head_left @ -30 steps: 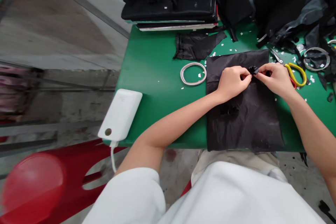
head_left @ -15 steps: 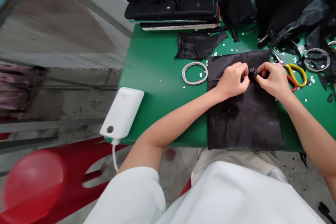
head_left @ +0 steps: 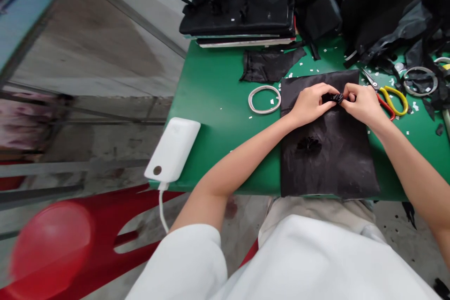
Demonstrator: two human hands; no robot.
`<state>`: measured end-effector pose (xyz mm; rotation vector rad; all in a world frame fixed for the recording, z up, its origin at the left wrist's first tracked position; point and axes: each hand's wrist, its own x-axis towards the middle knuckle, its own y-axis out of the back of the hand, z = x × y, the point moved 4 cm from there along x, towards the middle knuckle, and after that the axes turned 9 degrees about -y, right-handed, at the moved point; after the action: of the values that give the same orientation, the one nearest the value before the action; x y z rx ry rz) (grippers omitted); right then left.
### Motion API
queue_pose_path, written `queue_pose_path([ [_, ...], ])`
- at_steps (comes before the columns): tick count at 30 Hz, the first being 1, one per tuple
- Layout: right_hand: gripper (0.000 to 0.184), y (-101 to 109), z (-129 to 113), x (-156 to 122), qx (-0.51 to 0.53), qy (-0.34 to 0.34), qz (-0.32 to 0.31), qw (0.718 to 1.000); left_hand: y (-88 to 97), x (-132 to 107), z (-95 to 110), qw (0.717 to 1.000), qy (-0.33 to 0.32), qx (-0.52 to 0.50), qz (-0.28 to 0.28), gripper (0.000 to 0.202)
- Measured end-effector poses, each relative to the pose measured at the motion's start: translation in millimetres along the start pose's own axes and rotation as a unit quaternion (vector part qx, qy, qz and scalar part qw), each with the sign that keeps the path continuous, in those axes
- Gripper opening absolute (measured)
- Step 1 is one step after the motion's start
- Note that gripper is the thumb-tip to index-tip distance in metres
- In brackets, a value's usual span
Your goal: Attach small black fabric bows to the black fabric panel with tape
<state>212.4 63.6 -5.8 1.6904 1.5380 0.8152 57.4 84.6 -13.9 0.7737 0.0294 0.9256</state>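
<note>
A black fabric panel [head_left: 326,168] lies on the green table, its near edge at the table's front. Over its upper part, my left hand [head_left: 312,103] and my right hand [head_left: 362,103] meet at a small gathered tuft of black fabric [head_left: 337,98]. Both hands pinch this tuft between thumb and fingers, one from each side. Lower on the panel sits a second gathered black tuft [head_left: 309,144], untouched. Scissors [head_left: 390,98] with yellow and red handles rest just right of my right hand. A white tape roll [head_left: 264,99] lies left of the panel.
A white power bank [head_left: 174,150] with a cable sits at the table's left edge. Stacked black pieces [head_left: 239,4] stand at the back, with a black scrap [head_left: 270,64] before them. Black fabric [head_left: 386,14] heaps at the back right, near another tape roll [head_left: 420,80]. A red stool [head_left: 52,243] is lower left.
The camera view has shifted slightly, so the table's things appear a little farther right on the left side. Both hands stay at the tuft; the fingers have drawn slightly closer together around it.
</note>
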Motion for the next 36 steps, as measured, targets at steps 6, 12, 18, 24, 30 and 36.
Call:
queue_pose_path([
  [6,0.016,-1.5,3.0,-1.6,0.003,0.017,0.016,1.000,-1.7,0.6,-4.2,1.000,0.008,-0.015,0.021,0.021],
  [12,0.010,-1.1,7.4,-2.7,0.001,0.026,0.015,1.000,0.8,0.0,-6.9,0.998,0.017,-0.051,0.039,0.032],
  [18,0.012,8.6,10.9,-3.6,0.070,-0.003,-0.028,0.997,4.4,1.0,-11.9,0.993,0.042,-0.074,0.085,0.040],
  [24,0.026,17.0,16.1,-3.9,0.109,-0.019,-0.041,0.993,3.1,0.0,-7.5,0.996,0.034,-0.068,0.052,0.044],
  [30,0.027,17.9,19.7,-4.4,0.129,-0.016,-0.051,0.990,1.1,-2.5,2.9,0.999,-0.004,-0.028,-0.015,0.052],
  [36,0.025,18.0,20.9,-4.4,0.132,-0.017,-0.024,0.991,7.8,-6.0,4.1,0.994,-0.070,-0.035,0.080,0.040],
])
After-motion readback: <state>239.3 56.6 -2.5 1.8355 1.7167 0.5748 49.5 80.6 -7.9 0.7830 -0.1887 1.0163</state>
